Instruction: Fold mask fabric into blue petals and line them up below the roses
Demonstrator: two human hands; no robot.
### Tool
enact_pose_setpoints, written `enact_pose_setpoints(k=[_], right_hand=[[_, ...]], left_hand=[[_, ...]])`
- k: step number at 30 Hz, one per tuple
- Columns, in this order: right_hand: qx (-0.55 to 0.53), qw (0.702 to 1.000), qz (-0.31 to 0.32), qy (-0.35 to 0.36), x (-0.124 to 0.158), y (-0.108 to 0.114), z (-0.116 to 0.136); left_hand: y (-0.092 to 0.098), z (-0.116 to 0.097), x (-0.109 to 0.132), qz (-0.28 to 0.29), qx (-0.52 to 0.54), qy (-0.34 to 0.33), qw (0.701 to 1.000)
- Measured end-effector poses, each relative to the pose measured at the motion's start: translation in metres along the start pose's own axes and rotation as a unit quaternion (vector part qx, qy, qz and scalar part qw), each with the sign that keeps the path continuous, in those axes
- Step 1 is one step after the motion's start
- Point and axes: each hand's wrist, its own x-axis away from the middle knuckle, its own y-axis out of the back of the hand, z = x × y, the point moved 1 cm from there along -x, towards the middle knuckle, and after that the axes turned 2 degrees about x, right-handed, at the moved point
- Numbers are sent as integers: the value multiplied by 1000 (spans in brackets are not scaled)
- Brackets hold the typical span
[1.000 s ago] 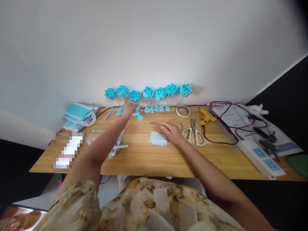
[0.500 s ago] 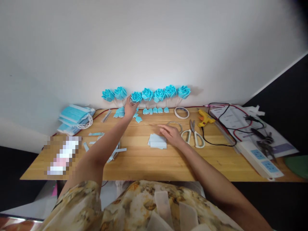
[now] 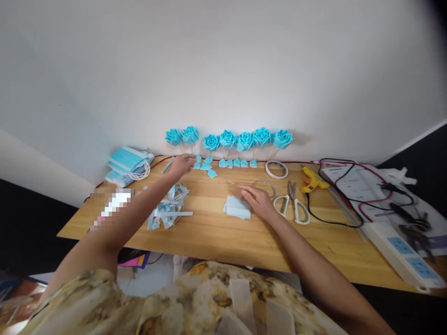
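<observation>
My left hand (image 3: pixel 183 164) is over the back of the table, fingers stretched out beside a group of loose blue petals (image 3: pixel 206 160). I see nothing held in it. My right hand (image 3: pixel 259 201) lies with fingers extended at the right edge of a stack of pale blue fabric pieces (image 3: pixel 236 208). Thin light-brown sticks (image 3: pixel 234 183) lie by its fingertips; whether the hand touches them I cannot tell. Behind, a row of blue fabric roses (image 3: pixel 228 139) on thin stems stands against the wall. More petals (image 3: pixel 236 162) are lined up in front of them.
Scissors (image 3: pixel 296 207), a wire ring (image 3: pixel 267 184), a tape roll (image 3: pixel 276 170) and a yellow glue gun (image 3: pixel 312 180) lie to the right, near a power strip (image 3: pixel 405 256). Leftward are fabric scraps (image 3: pixel 165 215), face masks (image 3: pixel 124 160) and a blurred-out bright item (image 3: pixel 117 202).
My left hand has moved left and down, away from the rose, to the left side of the petals. My right hand stays near the fabric stack. The camera view has shifted left.
</observation>
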Motion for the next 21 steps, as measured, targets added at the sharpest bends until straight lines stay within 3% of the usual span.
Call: enact_pose_setpoints(k=[4,13,21], right_hand=[[-5,1000,9,-4,0,-1,1],[-3,1000,9,-29,1,4,0],[-10,1000,18,-22,2,1,-3]], left_hand=[[13,10,-10,-42,-20,-5,999],[-24,24,-63,-126,-125,-27,984],[-27,27,-79,-135,-171,-38,975]])
